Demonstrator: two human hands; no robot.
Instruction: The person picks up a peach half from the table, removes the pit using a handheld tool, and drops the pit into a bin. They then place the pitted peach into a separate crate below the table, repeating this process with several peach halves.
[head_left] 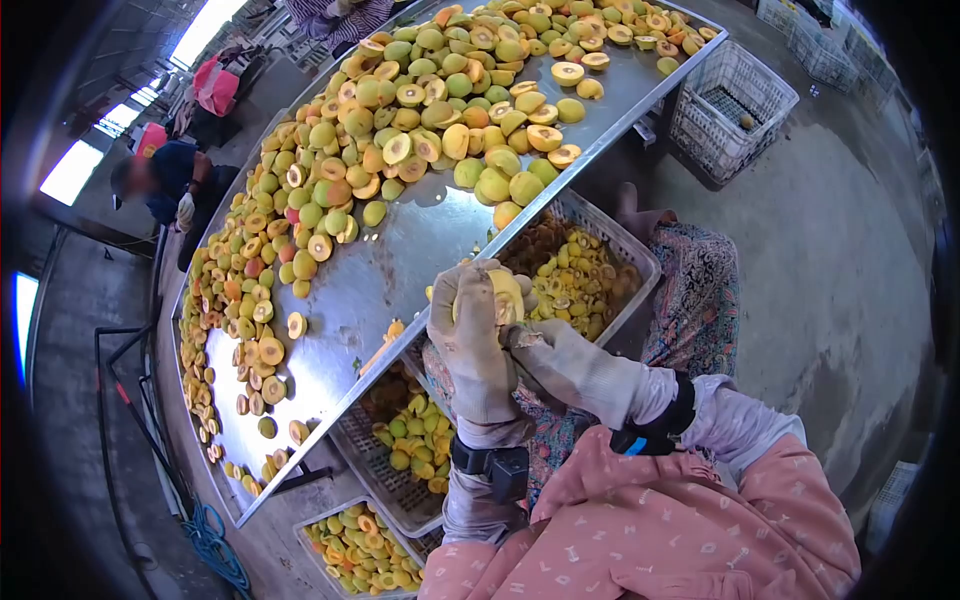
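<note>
In front of me, over the table's near edge, my gloved left hand [474,335] is closed around a yellow peach half [506,297], its cut face turned up and toward the right. My gloved right hand [575,368] is closed just below the fruit, its fingertips close against the left hand. Something small and dark shows at the right fingertips, but I cannot make out what it is. Many green-yellow peaches, a lot of them cut in half, are heaped on the metal table [395,265].
Below the table edge stand a crate [645,262] of yellow fruit pieces, another crate [350,440] and a lower crate [300,530]. A white crate [785,100] stands at the upper right. One person [172,190] is across the table; another's striped sleeve [350,22] shows at the top.
</note>
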